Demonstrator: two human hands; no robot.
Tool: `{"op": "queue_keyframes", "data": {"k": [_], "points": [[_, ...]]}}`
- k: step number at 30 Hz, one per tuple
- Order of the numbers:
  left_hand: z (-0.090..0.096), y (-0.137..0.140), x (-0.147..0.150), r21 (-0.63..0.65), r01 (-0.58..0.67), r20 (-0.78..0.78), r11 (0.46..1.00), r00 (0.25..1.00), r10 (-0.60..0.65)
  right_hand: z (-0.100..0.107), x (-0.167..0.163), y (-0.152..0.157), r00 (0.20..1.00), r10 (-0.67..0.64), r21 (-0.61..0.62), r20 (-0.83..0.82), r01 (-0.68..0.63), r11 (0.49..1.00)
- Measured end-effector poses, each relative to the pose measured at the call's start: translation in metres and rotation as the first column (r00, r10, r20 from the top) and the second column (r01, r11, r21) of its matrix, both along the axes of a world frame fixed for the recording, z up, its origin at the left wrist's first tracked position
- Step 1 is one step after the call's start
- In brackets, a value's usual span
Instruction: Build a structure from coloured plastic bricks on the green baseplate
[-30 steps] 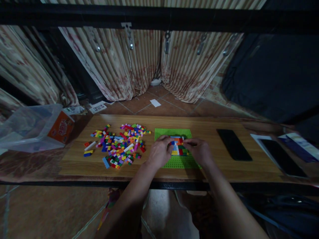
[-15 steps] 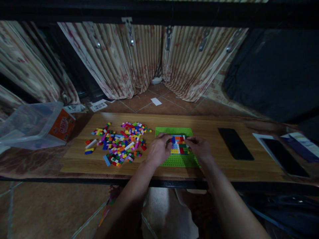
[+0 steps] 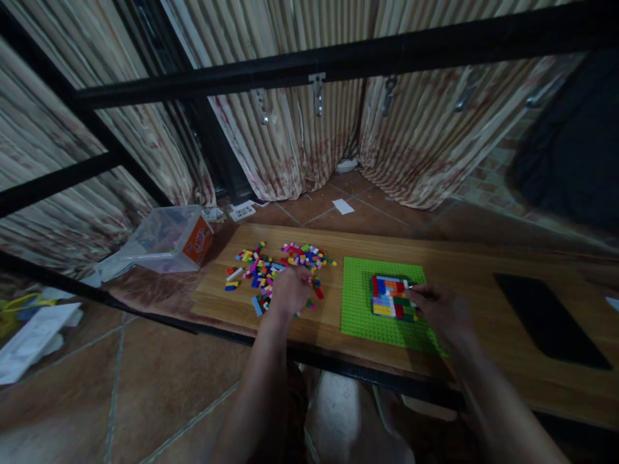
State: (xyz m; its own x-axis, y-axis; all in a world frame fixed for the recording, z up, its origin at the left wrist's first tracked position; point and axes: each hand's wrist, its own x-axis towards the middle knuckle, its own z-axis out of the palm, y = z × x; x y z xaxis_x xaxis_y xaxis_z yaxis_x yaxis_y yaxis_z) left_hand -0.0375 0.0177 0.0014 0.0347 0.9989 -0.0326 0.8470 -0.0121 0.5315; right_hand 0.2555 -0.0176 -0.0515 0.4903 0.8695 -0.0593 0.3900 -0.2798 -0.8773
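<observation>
My left hand (image 3: 291, 290) is over the pile of loose toy bricks (image 3: 264, 274). It is blurred, and its fingers are partly hidden, so what it may hold does not show. My right hand (image 3: 442, 310) reaches in from the right, thumb and fingers pinched together at the right edge of a flat build of coloured bricks (image 3: 391, 298). Whatever lies in that pinch is too small to make out. The build has red, blue, orange, white, yellow and green bricks and sits on a green studded baseplate (image 3: 356, 303).
A black flat panel (image 3: 549, 319) lies on the wooden table (image 3: 333, 235) to the right. Left of the table stands a clear plastic box (image 3: 162, 241) with an orange label. A dark metal bar (image 3: 338, 58) crosses in front of the curtains, and a white paper (image 3: 343, 206) lies on the floor.
My left hand has left the brick build and moved left onto the loose pile. My right hand stays by the build's right edge. The view has turned left, showing more of the box side.
</observation>
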Motion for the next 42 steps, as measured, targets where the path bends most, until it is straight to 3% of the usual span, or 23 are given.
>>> {"op": "queue_keyframes", "data": {"k": [3, 8, 12, 20, 28, 42], "points": [[-0.002, -0.004, 0.004, -0.031, 0.052, -0.062, 0.998, 0.997, -0.054, -0.001, 0.001, -0.001, 1.000, 0.002, -0.017, -0.006, -0.002, 1.000], [-0.002, -0.008, 0.014, 0.023, 0.049, -0.228, 0.999, 0.973, -0.042, 0.003, 0.002, -0.003, 0.999, 0.036, 0.027, -0.023, -0.036, 0.999], [0.000, -0.008, 0.014, 0.014, 0.077, -0.263, 0.997, 0.962, -0.070, 0.014, 0.003, -0.004, 0.994, 0.044, -0.013, 0.100, -0.043, 0.999], [-0.006, -0.004, 0.012, 0.050, 0.037, -0.260, 0.998, 0.965, -0.023, 0.028, -0.005, -0.009, 0.956, 0.049, 0.038, 0.288, -0.062, 0.997], [-0.002, 0.000, 0.004, -0.006, 0.113, -0.169, 0.994, 0.979, -0.113, 0.028, -0.003, -0.009, 0.959, 0.068, 0.019, 0.274, -0.076, 0.997], [-0.005, 0.007, -0.001, 0.024, 0.203, -0.117, 0.979, 0.973, -0.199, 0.031, -0.005, -0.010, 0.958, 0.047, 0.053, 0.283, -0.064, 0.996]]}}
